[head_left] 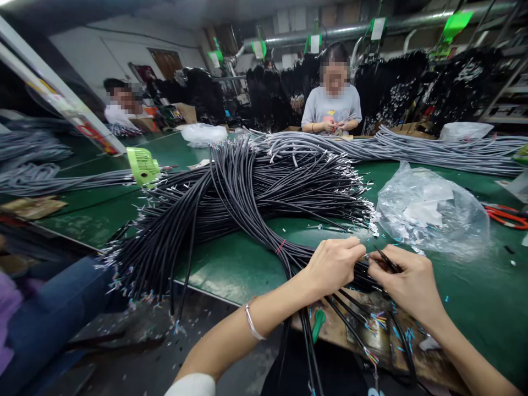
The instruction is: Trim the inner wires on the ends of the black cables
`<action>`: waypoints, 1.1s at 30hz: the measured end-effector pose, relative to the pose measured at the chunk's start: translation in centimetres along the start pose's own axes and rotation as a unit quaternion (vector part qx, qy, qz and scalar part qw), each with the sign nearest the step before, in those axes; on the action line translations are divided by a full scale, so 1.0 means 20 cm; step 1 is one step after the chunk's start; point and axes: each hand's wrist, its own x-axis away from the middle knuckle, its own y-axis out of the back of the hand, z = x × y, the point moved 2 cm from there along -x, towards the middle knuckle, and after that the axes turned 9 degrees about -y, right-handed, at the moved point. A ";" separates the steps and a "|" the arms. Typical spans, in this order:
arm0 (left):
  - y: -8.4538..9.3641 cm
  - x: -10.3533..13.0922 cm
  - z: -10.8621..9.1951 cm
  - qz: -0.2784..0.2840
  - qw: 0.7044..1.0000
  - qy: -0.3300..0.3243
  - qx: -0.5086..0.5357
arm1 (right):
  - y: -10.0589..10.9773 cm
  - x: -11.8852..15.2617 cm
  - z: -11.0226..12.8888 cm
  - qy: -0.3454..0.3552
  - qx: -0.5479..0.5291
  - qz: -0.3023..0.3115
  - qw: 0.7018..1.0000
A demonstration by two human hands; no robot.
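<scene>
My left hand is closed in a pinch on the end of a black cable, just above the table's front edge. Close to its right, my right hand grips dark tweezers, with their tips towards the pinched end. Exactly where the tips touch is hidden by the fingers. A bundle of black cables, bound with a red tie, runs under my left hand. Below my hands, several cable ends hang with bare coloured wires fanned out.
A large pile of black cables covers the table's middle. A clear plastic bag with white scraps lies right, near orange-handled pliers. Grey cables stretch behind. A green fan stands left. A co-worker sits opposite, another further left.
</scene>
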 end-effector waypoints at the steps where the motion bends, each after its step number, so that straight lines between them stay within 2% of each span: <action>1: 0.00 0.00 0.00 0.013 1.000 -0.015 -0.014 | 0.00 -0.01 0.00 -0.022 -0.015 0.017 0.999; 4: 0.01 0.02 0.01 0.015 0.999 -0.029 -0.006 | -0.01 -0.04 -0.03 -0.090 -0.071 0.052 0.992; 6: 0.01 0.02 0.01 0.005 0.999 -0.026 0.048 | 0.00 -0.08 -0.07 -0.125 -0.100 0.045 0.986; 8: 0.02 0.03 0.00 0.005 0.992 -0.027 0.122 | 0.04 -0.14 -0.12 -0.151 -0.117 0.010 0.982; 10: 0.03 0.03 -0.01 -0.009 0.983 -0.016 0.180 | 0.10 -0.20 -0.18 -0.165 -0.118 -0.052 0.978; 13: 0.05 0.03 -0.01 -0.064 0.973 0.044 0.218 | 0.20 -0.25 -0.23 -0.159 -0.083 -0.139 0.974; 15: 0.06 0.02 -0.01 -0.078 0.966 0.085 0.233 | 0.22 -0.23 -0.21 -0.139 -0.057 -0.153 0.977; 17: 0.07 0.02 0.00 -0.075 0.960 0.117 0.244 | 0.19 -0.18 -0.15 -0.096 -0.048 -0.114 0.988; 18: 0.07 0.02 0.00 -0.071 0.957 0.129 0.248 | 0.16 -0.15 -0.11 -0.065 -0.048 -0.072 0.994; 20: 0.08 0.02 0.00 -0.065 0.955 0.139 0.254 | 0.10 -0.08 -0.03 0.038 -0.049 0.029 0.998; 22: 0.08 0.02 0.00 -0.061 0.954 0.136 0.259 | 0.06 -0.03 0.03 0.119 -0.050 0.060 0.990; 24: 0.08 0.02 -0.01 -0.055 0.953 0.129 0.268 | 0.04 0.00 0.04 0.154 -0.045 0.046 0.986; 29: 0.07 0.02 0.00 -0.023 0.931 0.142 0.334 | 0.03 0.00 0.03 0.143 -0.039 0.034 0.988; 33: 0.06 0.03 0.01 -0.018 0.901 0.160 0.404 | 0.01 -0.01 0.05 0.046 -0.089 0.077 0.992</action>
